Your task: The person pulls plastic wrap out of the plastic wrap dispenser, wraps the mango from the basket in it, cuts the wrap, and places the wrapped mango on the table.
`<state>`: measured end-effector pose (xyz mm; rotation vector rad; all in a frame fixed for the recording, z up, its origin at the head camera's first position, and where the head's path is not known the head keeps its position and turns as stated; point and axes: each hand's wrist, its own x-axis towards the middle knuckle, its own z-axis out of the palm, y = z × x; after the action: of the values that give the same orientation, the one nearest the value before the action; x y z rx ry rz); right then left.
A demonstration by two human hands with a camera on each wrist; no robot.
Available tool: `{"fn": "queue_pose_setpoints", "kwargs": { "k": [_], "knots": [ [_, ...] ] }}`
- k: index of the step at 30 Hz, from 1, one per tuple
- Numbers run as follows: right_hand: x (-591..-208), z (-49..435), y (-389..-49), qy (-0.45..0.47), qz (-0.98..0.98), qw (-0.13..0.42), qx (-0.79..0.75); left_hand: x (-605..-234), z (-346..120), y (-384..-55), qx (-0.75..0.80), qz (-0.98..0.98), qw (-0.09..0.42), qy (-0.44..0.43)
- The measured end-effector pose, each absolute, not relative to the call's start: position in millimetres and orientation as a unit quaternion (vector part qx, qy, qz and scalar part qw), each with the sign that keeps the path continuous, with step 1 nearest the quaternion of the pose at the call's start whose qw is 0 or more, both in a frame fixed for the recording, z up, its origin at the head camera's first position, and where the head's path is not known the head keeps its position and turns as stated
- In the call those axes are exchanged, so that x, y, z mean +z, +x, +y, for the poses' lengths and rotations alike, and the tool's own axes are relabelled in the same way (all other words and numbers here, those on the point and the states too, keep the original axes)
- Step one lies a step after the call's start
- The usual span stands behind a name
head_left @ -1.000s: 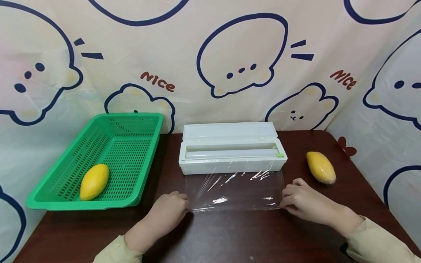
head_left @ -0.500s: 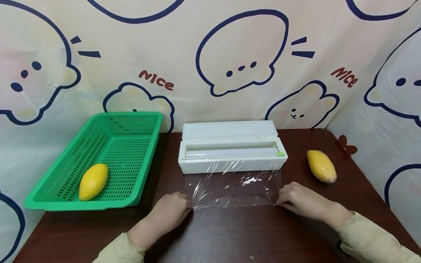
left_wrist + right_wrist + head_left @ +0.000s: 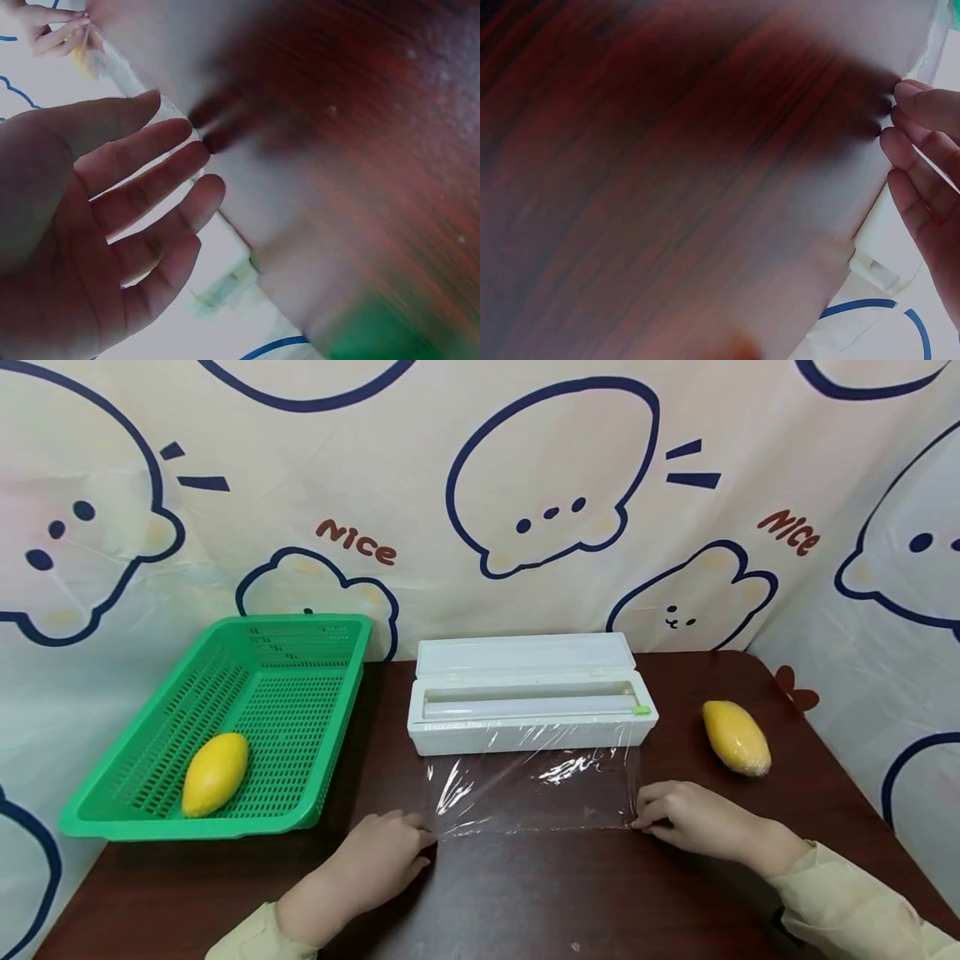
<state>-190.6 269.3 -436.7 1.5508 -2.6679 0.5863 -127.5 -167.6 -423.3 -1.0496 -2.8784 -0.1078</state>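
A clear sheet of plastic wrap (image 3: 525, 789) runs from a white wrap dispenser box (image 3: 532, 735) toward me and lies over the dark table. My left hand (image 3: 382, 856) is at the sheet's near left corner, fingertips touching it or the table there. In the left wrist view the fingers of that hand (image 3: 112, 210) are loosely extended, with the thumb apart from them. At the near right corner my right hand (image 3: 693, 822) pinches the film's edge between thumb and forefinger; the right wrist view has this hand (image 3: 934, 142) at its right edge.
A green basket (image 3: 341, 735) at the left holds one yellow lemon-shaped fruit (image 3: 215, 774). Another such fruit (image 3: 735, 737), seemingly film-wrapped, lies at the right. The dispenser's lid (image 3: 525, 656) is raised, with a green slider (image 3: 641, 710) at its right end. A printed curtain (image 3: 420, 485) hangs behind.
The right hand has moved slightly inward and the film has slackened a little. The left thumb has come away from the left fingers, which stay at the corner.
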Motion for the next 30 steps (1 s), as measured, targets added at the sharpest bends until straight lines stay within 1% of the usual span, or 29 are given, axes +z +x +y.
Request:
{"fn": "queue_pose_setpoints", "kwargs": {
  "k": [7, 10, 14, 16, 17, 19, 23, 25, 27, 28, 30],
  "knots": [
    [-435, 268, -193, 0.500, -0.846, -0.002, 0.185, -418, -177, -123, -0.054, -0.939, 0.003, -0.340],
    [-433, 267, -193, 0.499, -0.846, -0.006, 0.186, -410, -184, -122, -0.084, -0.931, -0.026, -0.354],
    [-433, 265, -193, 0.499, -0.846, -0.009, 0.189, -384, -198, -123, -0.161, -0.911, -0.078, -0.373],
    [-434, 265, -193, 0.501, -0.845, -0.007, 0.189, -366, -207, -128, -0.205, -0.904, -0.083, -0.367],
    [-434, 265, -194, 0.501, -0.845, -0.006, 0.189, -357, -213, -130, -0.222, -0.904, -0.076, -0.358],
    [-434, 265, -194, 0.502, -0.844, -0.003, 0.189, -340, -227, -137, -0.251, -0.910, -0.041, -0.327],
    [-432, 267, -193, 0.504, -0.843, -0.003, 0.191, -314, -259, -153, -0.267, -0.928, 0.063, -0.253],
    [-431, 268, -192, 0.502, -0.844, -0.005, 0.190, -307, -274, -161, -0.262, -0.935, 0.102, -0.217],
    [-430, 269, -192, 0.499, -0.846, -0.009, 0.189, -304, -289, -171, -0.258, -0.940, 0.124, -0.185],
    [-430, 269, -192, 0.497, -0.847, -0.012, 0.189, -304, -297, -176, -0.257, -0.944, 0.126, -0.167],
    [-430, 269, -191, 0.490, -0.851, -0.018, 0.189, -306, -311, -186, -0.248, -0.952, 0.113, -0.139]
  ]
}}
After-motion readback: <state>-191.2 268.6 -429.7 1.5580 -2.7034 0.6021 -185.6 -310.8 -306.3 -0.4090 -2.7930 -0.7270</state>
